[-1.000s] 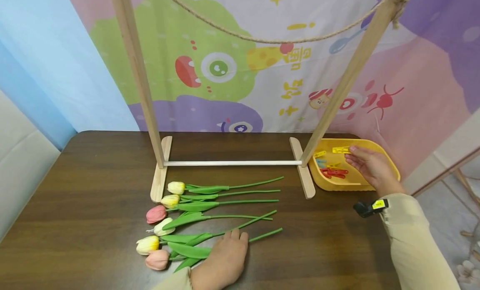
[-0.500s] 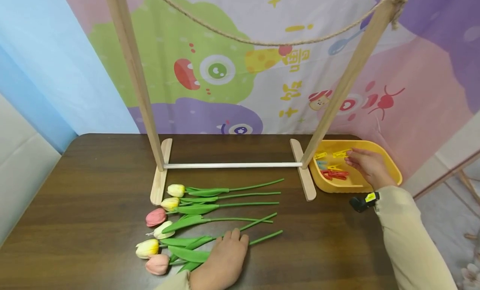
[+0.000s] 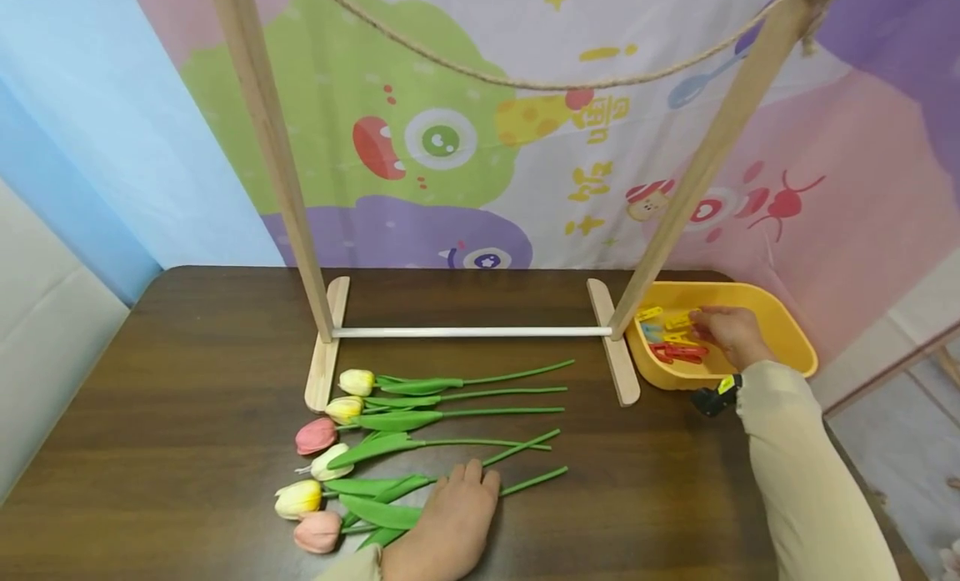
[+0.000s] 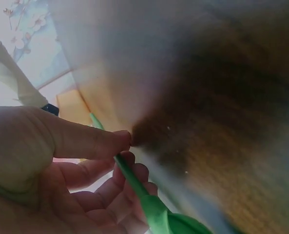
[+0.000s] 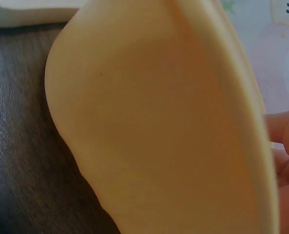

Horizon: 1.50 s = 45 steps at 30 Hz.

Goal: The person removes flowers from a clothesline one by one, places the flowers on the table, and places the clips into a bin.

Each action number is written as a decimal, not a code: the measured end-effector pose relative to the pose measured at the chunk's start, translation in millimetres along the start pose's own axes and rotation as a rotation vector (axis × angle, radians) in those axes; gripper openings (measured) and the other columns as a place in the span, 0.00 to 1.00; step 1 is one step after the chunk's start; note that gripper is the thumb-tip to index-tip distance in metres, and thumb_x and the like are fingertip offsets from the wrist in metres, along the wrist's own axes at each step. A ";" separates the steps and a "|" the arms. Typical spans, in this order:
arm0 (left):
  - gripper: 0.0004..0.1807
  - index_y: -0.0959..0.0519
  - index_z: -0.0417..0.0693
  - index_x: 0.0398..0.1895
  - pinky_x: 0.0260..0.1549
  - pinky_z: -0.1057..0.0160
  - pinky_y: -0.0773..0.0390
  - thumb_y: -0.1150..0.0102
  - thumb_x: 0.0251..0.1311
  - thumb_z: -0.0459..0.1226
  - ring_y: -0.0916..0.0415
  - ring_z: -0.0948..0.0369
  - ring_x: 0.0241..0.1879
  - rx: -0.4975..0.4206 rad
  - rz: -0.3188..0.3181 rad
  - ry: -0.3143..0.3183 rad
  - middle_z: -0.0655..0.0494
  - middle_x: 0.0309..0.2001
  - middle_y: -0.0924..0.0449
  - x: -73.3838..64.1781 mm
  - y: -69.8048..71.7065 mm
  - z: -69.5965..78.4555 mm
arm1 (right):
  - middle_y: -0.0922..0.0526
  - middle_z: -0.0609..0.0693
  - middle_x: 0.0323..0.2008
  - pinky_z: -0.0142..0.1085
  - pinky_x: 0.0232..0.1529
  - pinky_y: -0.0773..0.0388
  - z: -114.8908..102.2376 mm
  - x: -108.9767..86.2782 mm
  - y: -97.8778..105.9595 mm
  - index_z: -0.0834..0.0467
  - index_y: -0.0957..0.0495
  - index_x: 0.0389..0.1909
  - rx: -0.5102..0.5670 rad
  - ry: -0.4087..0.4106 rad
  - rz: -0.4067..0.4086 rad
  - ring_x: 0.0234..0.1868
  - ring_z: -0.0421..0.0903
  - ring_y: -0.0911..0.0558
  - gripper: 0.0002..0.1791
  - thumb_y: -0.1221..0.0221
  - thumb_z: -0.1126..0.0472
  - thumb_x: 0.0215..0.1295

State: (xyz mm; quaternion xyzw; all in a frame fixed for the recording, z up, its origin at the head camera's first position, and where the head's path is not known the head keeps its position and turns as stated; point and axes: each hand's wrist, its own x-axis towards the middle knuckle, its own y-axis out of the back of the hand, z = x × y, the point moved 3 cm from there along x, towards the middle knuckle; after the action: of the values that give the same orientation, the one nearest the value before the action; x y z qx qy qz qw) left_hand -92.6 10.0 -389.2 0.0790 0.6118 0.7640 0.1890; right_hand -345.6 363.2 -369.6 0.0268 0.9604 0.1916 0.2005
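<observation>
My left hand (image 3: 457,523) lies over the nearest tulips, and in the left wrist view its thumb and fingers pinch a green tulip stem (image 4: 129,174). Just beyond the wrist sit a peach tulip head (image 3: 317,532) and a yellow-white tulip head (image 3: 298,499). At the right, my right hand (image 3: 731,333) reaches into a yellow basket (image 3: 780,335) and pinches a yellow clothespin (image 3: 678,321) by its end. Red clothespins (image 3: 678,353) and a few yellow and blue ones lie below it. The right wrist view shows mostly the basket's outer wall (image 5: 144,117), which hides most of that hand.
A wooden frame stands at the back, with a left post (image 3: 281,172), a right post (image 3: 697,164) and a white bottom bar (image 3: 472,333). Twine (image 3: 517,82) sags between the posts. More tulips (image 3: 405,420) lie in a row on the dark table (image 3: 187,373).
My right hand has lowered the yellow clothespin deeper into the basket, toward the other clothespins. My left hand has stayed in place on the tulips. The head view has shifted slightly.
</observation>
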 end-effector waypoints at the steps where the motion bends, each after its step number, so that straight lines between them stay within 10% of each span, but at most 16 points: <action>1: 0.12 0.27 0.44 0.39 0.34 0.55 0.26 0.39 0.52 0.30 0.29 0.52 0.37 -0.006 -0.003 -0.001 0.48 0.38 0.29 -0.4 0.0 -0.1 | 0.26 0.34 0.22 0.26 0.37 0.21 0.6 1.0 0.0 0.72 0.49 0.68 -0.015 -0.007 0.000 0.25 0.29 0.21 0.32 0.51 0.61 0.69; 13: 0.12 0.27 0.45 0.40 0.31 0.58 0.26 0.39 0.52 0.30 0.28 0.54 0.34 -0.011 -0.005 -0.016 0.49 0.35 0.30 -2.7 2.1 0.2 | 0.25 0.38 0.22 0.24 0.31 0.22 7.2 8.2 -2.5 0.74 0.43 0.65 -0.160 -0.029 -0.009 0.23 0.30 0.22 0.30 0.50 0.62 0.68; 21: 0.13 0.26 0.44 0.42 0.32 0.57 0.25 0.38 0.52 0.31 0.27 0.53 0.37 -0.001 -0.021 -0.011 0.48 0.37 0.28 -4.5 2.2 -0.3 | 0.28 0.67 0.51 0.24 0.30 0.25 8.6 7.7 -3.9 0.75 0.41 0.63 -0.320 -0.019 0.007 0.26 0.33 0.25 0.29 0.51 0.60 0.68; 45: 0.12 0.26 0.44 0.43 0.34 0.55 0.25 0.40 0.54 0.32 0.26 0.52 0.40 -0.015 -0.039 -0.010 0.48 0.40 0.27 -4.4 0.0 0.5 | 0.20 0.58 0.36 0.25 0.28 0.23 16.2 -1.6 1.4 0.76 0.37 0.60 -0.297 0.085 0.069 0.23 0.31 0.23 0.26 0.51 0.65 0.65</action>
State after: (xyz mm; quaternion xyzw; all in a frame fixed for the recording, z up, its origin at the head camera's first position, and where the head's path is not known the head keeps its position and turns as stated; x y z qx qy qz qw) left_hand -88.4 8.7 -388.6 0.0693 0.6068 0.7642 0.2076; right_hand -337.8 370.1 -382.1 0.0216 0.9277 0.3391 0.1549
